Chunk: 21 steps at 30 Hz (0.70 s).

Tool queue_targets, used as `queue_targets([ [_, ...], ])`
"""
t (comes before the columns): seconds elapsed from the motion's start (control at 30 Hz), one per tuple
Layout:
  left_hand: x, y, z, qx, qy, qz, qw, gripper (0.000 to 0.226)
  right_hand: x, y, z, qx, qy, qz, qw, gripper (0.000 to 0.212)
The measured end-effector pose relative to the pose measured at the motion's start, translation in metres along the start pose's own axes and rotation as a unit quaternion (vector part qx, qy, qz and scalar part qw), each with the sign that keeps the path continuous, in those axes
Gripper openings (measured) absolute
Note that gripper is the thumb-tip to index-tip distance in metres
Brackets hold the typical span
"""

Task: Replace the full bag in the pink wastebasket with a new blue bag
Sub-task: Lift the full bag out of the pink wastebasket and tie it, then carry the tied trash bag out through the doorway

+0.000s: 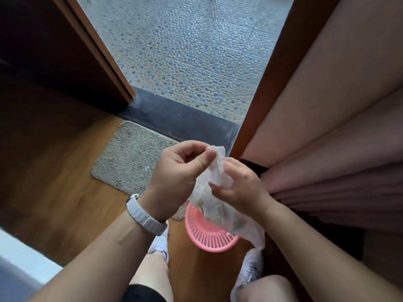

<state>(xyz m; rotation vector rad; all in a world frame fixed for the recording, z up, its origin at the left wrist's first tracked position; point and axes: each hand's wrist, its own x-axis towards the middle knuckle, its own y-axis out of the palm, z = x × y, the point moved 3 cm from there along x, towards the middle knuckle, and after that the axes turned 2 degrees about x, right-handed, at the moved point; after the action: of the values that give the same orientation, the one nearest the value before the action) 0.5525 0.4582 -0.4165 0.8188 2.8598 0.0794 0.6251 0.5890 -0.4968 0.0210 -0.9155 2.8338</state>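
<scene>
Left grip [178, 168] pinches the top of the thin translucent white plastic bag [218, 210]; my right grip [242, 186] curls round its neck, the bag hanging over the round pink mesh wastebasket [202, 234]. Seemingly I'm closing the full bag; next, knot it and lift it clear.

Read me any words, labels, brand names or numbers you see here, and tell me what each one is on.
No readable text anywhere in this view.
The translucent bag, pink wastebasket, watch band and shoes show no print, logo or number that can be made out.
</scene>
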Motion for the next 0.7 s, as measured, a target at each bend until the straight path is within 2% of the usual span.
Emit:
queue_targets([
  [0.2, -0.031, -0.049, -0.106, -0.004, 0.047, -0.096, 0.994, 0.012, 0.037, -0.026, 0.116, -0.034, -0.050, 0.051, 0.997, 0.040],
  [0.3, -0.042, -0.093, -0.152, 0.000, 0.073, -0.136, 0.988, 0.015, 0.064, -0.021, 0.177, -0.035, -0.075, 0.067, 0.994, 0.039],
  [0.4, -0.051, -0.145, -0.188, -0.004, 0.089, -0.167, 0.982, 0.018, 0.092, -0.003, 0.234, -0.045, -0.102, 0.075, 0.991, 0.040],
  [0.6, -0.064, -0.265, -0.242, -0.024, 0.115, -0.215, 0.970, 0.009, 0.151, 0.057, 0.336, -0.056, -0.137, 0.095, 0.984, 0.055],
  [0.7, -0.071, -0.332, -0.268, -0.041, 0.128, -0.245, 0.960, 0.010, 0.181, 0.095, 0.387, -0.055, -0.158, 0.129, 0.977, 0.059],
])
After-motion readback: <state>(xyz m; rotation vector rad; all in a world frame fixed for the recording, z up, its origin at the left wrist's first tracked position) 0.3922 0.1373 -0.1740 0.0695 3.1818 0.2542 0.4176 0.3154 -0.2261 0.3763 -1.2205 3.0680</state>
